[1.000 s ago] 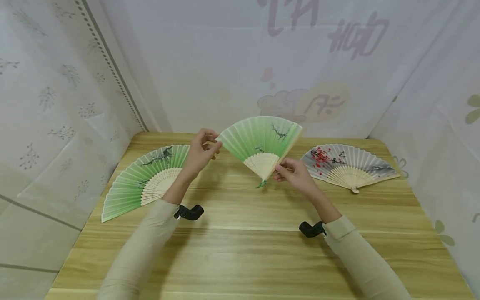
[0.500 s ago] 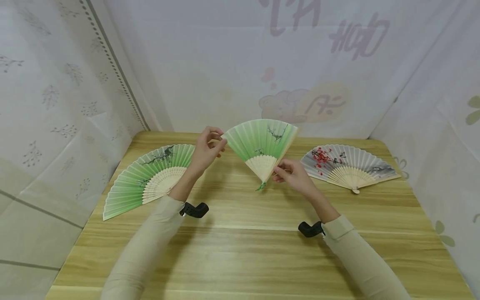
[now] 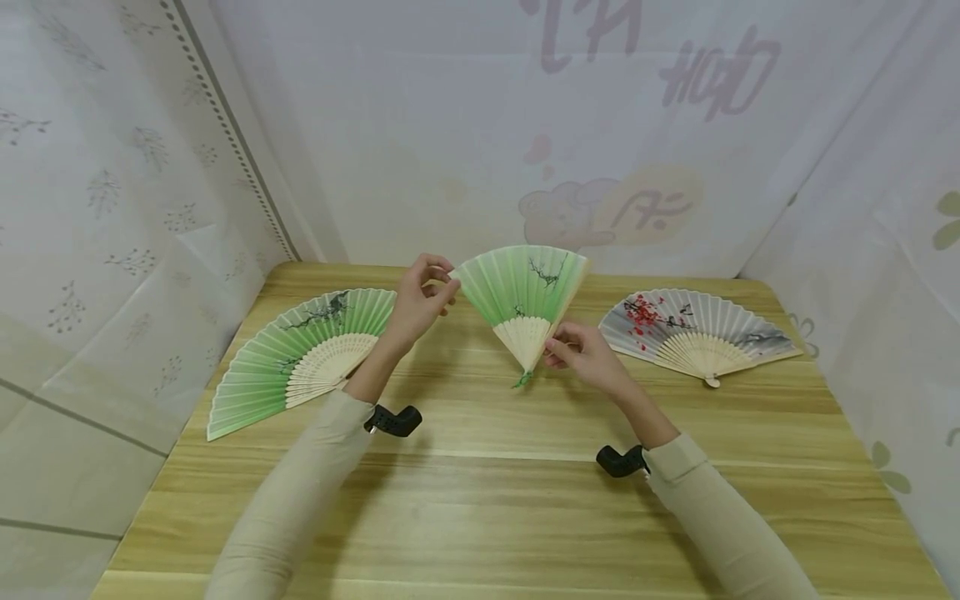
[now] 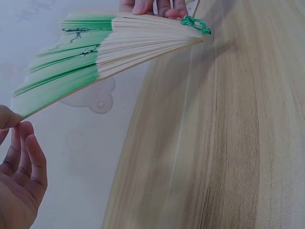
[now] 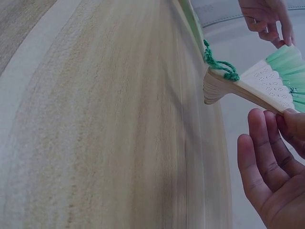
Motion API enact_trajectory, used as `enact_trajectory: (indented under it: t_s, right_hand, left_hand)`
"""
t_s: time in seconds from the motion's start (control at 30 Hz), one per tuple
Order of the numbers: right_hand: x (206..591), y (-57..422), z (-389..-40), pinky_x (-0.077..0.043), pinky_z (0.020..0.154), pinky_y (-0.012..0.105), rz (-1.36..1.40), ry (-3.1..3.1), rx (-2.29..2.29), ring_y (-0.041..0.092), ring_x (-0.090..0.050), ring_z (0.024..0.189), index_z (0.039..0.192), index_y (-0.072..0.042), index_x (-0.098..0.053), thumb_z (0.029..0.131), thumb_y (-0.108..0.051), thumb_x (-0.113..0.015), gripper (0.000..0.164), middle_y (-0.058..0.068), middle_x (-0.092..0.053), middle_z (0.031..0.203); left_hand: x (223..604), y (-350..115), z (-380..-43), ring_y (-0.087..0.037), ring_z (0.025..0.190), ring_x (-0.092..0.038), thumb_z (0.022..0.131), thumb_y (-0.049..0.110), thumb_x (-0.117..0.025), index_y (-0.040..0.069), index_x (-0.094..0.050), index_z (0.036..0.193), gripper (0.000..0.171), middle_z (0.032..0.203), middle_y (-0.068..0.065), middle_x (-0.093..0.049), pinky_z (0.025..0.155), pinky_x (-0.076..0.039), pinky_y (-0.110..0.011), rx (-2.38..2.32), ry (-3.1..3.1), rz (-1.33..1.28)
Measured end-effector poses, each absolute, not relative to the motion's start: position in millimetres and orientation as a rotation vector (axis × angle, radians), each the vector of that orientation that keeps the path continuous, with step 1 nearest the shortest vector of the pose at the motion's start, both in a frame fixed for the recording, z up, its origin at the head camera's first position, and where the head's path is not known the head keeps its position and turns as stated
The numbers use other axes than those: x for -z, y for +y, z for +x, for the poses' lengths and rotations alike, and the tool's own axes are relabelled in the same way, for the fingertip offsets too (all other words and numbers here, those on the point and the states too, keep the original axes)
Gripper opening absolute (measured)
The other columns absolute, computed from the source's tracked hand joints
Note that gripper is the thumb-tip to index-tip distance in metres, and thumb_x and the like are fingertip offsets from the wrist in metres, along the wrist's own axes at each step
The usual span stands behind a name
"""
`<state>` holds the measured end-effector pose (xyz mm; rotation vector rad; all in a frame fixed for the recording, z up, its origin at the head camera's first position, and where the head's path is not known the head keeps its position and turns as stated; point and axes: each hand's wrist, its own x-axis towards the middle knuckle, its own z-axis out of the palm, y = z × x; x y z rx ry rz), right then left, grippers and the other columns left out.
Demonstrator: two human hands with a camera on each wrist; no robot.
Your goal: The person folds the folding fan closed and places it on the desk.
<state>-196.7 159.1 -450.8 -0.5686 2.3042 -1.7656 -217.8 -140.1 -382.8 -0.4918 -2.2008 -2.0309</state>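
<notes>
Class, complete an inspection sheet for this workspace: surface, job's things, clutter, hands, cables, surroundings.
Surface: wood-grain table.
Job's things: held green fan, partly open, raised above the table; green cord at its narrow end.
Clutter: a second green fan and a grey fan with red blossoms, both lying spread open.
Hands: left hand pinches the held fan's upper corner; right hand pinches its opposite edge, lower down.
Cables: nothing seen.
Surroundings: pale printed hangings behind and on both sides.

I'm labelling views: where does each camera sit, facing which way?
Head: on the head, facing forward and down at the held green fan; left hand, right hand, sleeves show.
Left wrist: on that wrist, facing fan pleats; both hands show.
Right wrist: on that wrist, facing fan ribs; both hands show.
Both wrist views share the green cord.
</notes>
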Motion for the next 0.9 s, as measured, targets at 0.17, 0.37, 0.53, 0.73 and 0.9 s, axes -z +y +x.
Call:
enact_trajectory:
  t_s: [0.17, 0.37, 0.53, 0.73, 0.9]
  right_hand:
    - [451, 158, -197, -0.058, 0.077, 0.054, -0.583, 2.308, 1.757, 0.053, -0.065, 0.086, 0.098, 0.013, -0.064, 0.103, 0.002, -0.058, 0.013, 0.024, -0.067, 0.091]
    - [450, 154, -196, -0.057, 0.076, 0.056, -0.628, 2.316, 1.746, 0.051, -0.066, 0.083, 0.098, 0.013, -0.064, 0.102, 0.003, -0.058, 0.013, 0.024, -0.067, 0.089]
    - [449, 153, -196, -0.057, 0.075, 0.056, -0.652, 2.321, 1.737, 0.052, -0.065, 0.082, 0.095, 0.012, -0.064, 0.102, 0.004, -0.058, 0.012, 0.023, -0.067, 0.087]
    - [451, 153, -197, -0.058, 0.075, 0.056, -0.642, 2.324, 1.717, 0.053, -0.065, 0.083, 0.093, 0.011, -0.064, 0.102, 0.004, -0.058, 0.012, 0.024, -0.067, 0.087]
    - [450, 152, -197, -0.058, 0.074, 0.054, -0.681, 2.349, 1.679, 0.049, -0.066, 0.081, 0.092, 0.009, -0.064, 0.101, 0.005, -0.058, 0.012, 0.022, -0.066, 0.087]
  left_hand:
    - [381, -138, -218, -0.015, 0.065, -0.061, 0.098, -0.008, -0.061, -0.018, -0.049, 0.120, 0.028, 0.097, -0.026, -0.057, 0.055, -0.052, -0.029, 2.003, -2.205, -0.492]
    - [380, -134, -219, -0.014, 0.065, -0.060, 0.098, -0.007, -0.061, -0.016, -0.051, 0.119, 0.026, 0.099, -0.023, -0.057, 0.056, -0.051, -0.022, 2.010, -2.215, -0.448]
    - [377, -130, -219, -0.014, 0.065, -0.060, 0.098, -0.007, -0.061, -0.015, -0.052, 0.118, 0.024, 0.098, -0.020, -0.058, 0.057, -0.052, -0.026, 2.023, -2.222, -0.423]
    - [371, -121, -219, -0.011, 0.065, -0.060, 0.097, -0.006, -0.061, -0.015, -0.053, 0.117, 0.023, 0.098, -0.022, -0.059, 0.056, -0.051, -0.026, 2.009, -2.233, -0.387]
    - [376, -115, -227, -0.011, 0.064, -0.060, 0.097, -0.006, -0.062, -0.016, -0.054, 0.118, 0.024, 0.100, -0.025, -0.060, 0.057, -0.053, -0.029, 1.994, -2.259, -0.382]
